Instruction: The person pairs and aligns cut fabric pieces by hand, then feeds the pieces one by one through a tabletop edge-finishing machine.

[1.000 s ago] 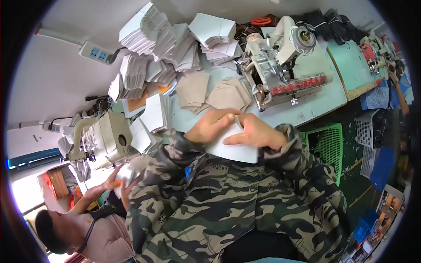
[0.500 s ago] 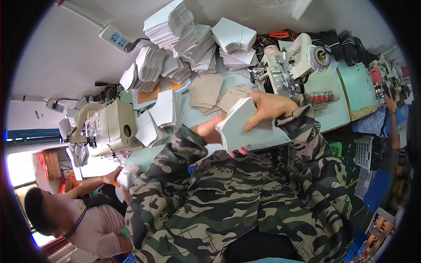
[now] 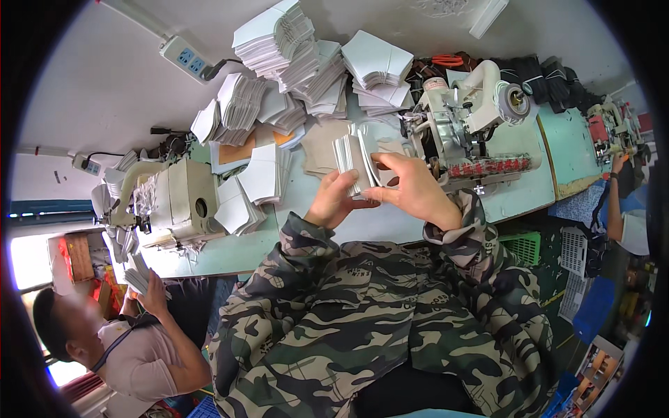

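Between my two hands, above the table, stands a stack of white cut pieces (image 3: 346,155), edge on. A gap parts it into a thicker left part and a few sheets on the right. My left hand (image 3: 336,198) is closed around the lower left of the stack, thumb on the edges. My right hand (image 3: 418,187) pinches the right-hand sheets between thumb and fingers. Tan cut pieces (image 3: 317,148) lie on the table (image 3: 355,228) behind the stack. Whether the pieces are card or stiff cloth I cannot make out.
More bundles of white pieces (image 3: 268,167) are piled at the back left. A sewing machine (image 3: 460,115) stands to the right, and a second sewing machine (image 3: 174,202) to the left. At lower left, a co-worker (image 3: 132,348) holds white pieces. Green crate (image 3: 523,247) sits below the table edge.
The stack has turned from lying face up to edge on, moved a little left and parted. My right hand has shifted down to its right side. The co-worker has raised their pieces.
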`<state>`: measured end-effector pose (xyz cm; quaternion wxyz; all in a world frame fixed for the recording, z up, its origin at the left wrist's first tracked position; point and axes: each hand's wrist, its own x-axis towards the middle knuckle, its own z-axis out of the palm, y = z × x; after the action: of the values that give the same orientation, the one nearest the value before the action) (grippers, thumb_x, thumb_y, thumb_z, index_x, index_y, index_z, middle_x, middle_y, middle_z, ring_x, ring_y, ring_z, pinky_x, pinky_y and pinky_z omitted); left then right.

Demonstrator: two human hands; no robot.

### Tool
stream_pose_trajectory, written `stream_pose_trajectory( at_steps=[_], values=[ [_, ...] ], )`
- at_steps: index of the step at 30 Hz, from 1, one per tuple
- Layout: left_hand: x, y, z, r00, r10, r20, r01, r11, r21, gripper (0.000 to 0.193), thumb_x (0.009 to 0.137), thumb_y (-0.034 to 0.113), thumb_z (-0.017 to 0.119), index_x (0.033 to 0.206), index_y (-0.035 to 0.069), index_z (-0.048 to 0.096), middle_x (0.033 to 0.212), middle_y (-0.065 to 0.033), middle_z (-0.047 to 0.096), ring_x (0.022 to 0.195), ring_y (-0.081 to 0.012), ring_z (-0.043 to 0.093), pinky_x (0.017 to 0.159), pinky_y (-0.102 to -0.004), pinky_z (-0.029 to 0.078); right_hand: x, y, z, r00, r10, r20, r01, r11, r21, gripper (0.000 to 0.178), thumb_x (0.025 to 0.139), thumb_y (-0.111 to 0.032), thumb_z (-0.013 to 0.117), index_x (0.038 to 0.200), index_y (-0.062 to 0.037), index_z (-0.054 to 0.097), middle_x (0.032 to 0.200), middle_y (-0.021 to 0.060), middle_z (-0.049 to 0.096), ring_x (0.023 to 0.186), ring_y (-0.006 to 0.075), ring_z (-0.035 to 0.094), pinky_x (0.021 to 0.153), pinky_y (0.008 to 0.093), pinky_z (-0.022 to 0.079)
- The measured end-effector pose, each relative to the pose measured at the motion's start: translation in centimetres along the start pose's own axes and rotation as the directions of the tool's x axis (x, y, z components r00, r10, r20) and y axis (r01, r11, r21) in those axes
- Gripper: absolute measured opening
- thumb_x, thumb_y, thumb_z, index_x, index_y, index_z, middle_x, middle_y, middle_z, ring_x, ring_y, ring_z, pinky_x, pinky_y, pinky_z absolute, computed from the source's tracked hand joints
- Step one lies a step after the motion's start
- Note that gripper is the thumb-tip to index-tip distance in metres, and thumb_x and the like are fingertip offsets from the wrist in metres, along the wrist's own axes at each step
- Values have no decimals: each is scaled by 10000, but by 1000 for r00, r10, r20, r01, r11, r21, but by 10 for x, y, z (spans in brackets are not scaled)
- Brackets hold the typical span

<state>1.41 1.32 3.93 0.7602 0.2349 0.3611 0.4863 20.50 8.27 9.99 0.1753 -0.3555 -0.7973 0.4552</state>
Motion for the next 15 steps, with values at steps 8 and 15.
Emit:
stream_pose_trajectory(
  at_steps=[8, 15],
  values=[
    [1, 10, 16, 996, 9, -91, 8, 984, 179, 491, 963, 266, 515, 1371, -4, 461, 1307, -135, 577, 1111, -260, 627, 893, -490, 569, 1, 5, -4, 999, 23, 44, -28, 993, 118, 628, 779, -171, 819, 1319, 23, 565, 1192, 178, 667, 1093, 239, 659, 786, 324, 573],
    [3, 10, 9, 995, -23, -96, 46, 968, 246, 495, 949, 266, 536, 1356, -8, 468, 1282, -134, 580, 1101, -236, 627, 841, -432, 594, 0, 5, -12, 997, 11, 82, -31, 967, 253, 539, 791, -169, 801, 1259, 11, 603, 1129, 164, 697, 1084, 260, 673, 866, 343, 544]
  ],
)
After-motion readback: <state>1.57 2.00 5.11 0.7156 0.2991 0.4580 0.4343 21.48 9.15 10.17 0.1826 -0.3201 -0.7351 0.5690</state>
